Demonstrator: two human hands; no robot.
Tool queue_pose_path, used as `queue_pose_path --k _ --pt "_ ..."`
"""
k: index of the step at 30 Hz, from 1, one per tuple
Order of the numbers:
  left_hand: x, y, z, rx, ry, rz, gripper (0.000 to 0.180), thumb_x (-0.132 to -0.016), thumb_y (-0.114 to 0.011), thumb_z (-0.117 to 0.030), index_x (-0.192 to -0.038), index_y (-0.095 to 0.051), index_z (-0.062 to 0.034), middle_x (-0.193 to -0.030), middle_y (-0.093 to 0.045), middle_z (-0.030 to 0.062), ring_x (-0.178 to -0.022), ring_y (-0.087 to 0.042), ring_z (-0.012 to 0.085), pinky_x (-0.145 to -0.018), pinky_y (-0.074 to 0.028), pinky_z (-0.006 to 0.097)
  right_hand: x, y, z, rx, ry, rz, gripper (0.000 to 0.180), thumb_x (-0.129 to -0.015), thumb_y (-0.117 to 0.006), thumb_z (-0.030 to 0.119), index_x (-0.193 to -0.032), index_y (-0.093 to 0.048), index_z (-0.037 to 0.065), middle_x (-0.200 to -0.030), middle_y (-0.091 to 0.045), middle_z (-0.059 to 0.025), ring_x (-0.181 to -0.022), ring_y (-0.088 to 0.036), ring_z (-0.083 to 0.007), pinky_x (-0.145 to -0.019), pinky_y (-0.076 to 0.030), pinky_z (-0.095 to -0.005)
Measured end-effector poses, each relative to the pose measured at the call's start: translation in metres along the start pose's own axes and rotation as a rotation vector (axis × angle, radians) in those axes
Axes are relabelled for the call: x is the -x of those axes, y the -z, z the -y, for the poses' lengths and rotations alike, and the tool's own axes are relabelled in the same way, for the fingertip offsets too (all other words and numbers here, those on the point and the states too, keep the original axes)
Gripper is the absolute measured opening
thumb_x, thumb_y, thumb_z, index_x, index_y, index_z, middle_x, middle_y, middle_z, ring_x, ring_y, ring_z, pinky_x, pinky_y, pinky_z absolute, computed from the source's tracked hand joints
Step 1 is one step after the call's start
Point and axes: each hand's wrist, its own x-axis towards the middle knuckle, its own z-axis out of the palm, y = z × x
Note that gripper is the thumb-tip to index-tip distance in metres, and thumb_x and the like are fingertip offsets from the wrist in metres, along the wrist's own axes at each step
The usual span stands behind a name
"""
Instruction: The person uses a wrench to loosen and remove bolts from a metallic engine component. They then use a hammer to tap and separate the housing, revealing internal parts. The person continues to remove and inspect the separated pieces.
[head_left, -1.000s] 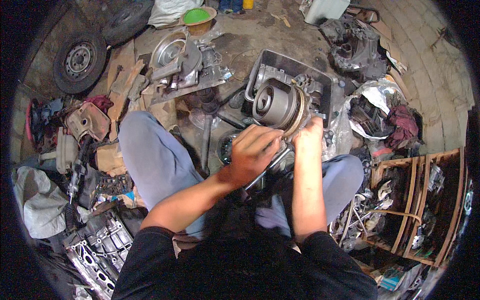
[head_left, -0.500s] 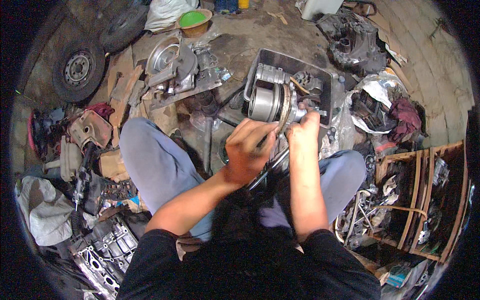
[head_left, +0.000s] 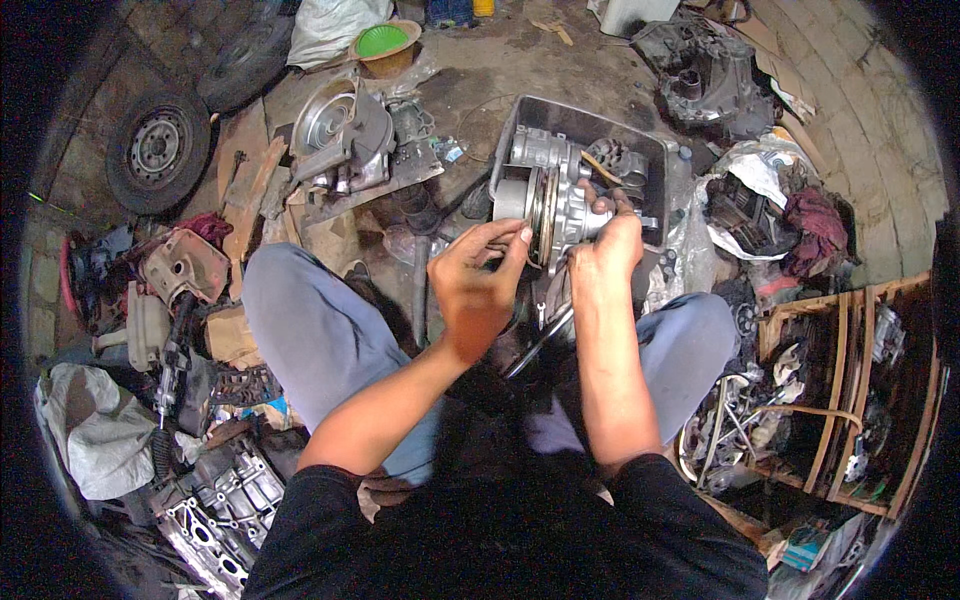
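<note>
In front of me, over a dark rectangular tub (head_left: pixel 517 120), is a transmission part: a smooth silvery drum (head_left: pixel 512 198) with thin rings (head_left: pixel 542 215) beside it and a ribbed metal body (head_left: pixel 572 222) at its right. My right hand (head_left: pixel 612 242) is closed round the right end of the ribbed body. At the drum's near edge, left of the rings, my left hand (head_left: pixel 478 280) has thumb and forefinger pinched together. Whatever lies between those fingertips is too small to make out. A shiny metal rod (head_left: pixel 542 342) slants below the part, between my knees.
Inside the tub lie more metal parts (head_left: pixel 545 148). A bell-shaped casting (head_left: pixel 350 135) sits on a sheet beyond my left knee. Wheels (head_left: pixel 158 148) lean at the far left. A wooden crate (head_left: pixel 835 400) stands at right; a white sack of parts (head_left: pixel 750 205) lies above it.
My left hand has shifted slightly left, from the rings to the drum's edge, and its fingers have come together. The drum has turned, showing more of the ribbed body. My right hand keeps its grip.
</note>
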Motion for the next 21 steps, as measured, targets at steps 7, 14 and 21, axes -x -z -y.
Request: queue_pose_path --k 7,14,21 --pt "-0.003 0.007 -0.007 -0.098 -0.118 0.074 0.013 -0.084 -0.075 -0.005 -0.096 -0.075 0.0013 -0.085 -0.074 0.0129 -0.072 -0.071 0.0175 -0.067 -0.055 0.027 -0.009 0.004 -0.002 0.002 -0.132 -0.035 0.026 -0.098 -0.047 0.006 -0.123 -0.045 0.0 -0.072 -0.051 -0.0054 -0.077 -0.069 -0.0273 -0.074 -0.06 -0.0477" --pt "-0.003 0.012 -0.007 -0.275 -0.362 0.114 0.012 -0.082 -0.075 -0.004 -0.093 -0.075 -0.002 -0.088 -0.074 0.0118 -0.077 -0.072 0.0224 -0.072 -0.055 0.031 0.01 -0.001 -0.001 0.055 -0.09 -0.011 0.035 -0.099 -0.044 0.005 -0.134 -0.041 -0.002 -0.069 -0.048 -0.0056 -0.087 -0.069 -0.0299 -0.081 -0.058 -0.0503" --pt "0.001 0.009 -0.008 -0.186 -0.294 0.047 0.015 -0.08 -0.076 -0.003 -0.096 -0.075 -0.0048 -0.092 -0.068 0.0117 -0.08 -0.069 0.0249 -0.071 -0.055 0.034 0.011 0.0 -0.006 0.119 0.079 0.03 0.037 -0.099 -0.043 0.005 -0.133 -0.047 -0.007 -0.081 -0.052 -0.0122 -0.071 -0.063 -0.0262 -0.076 -0.057 -0.047"
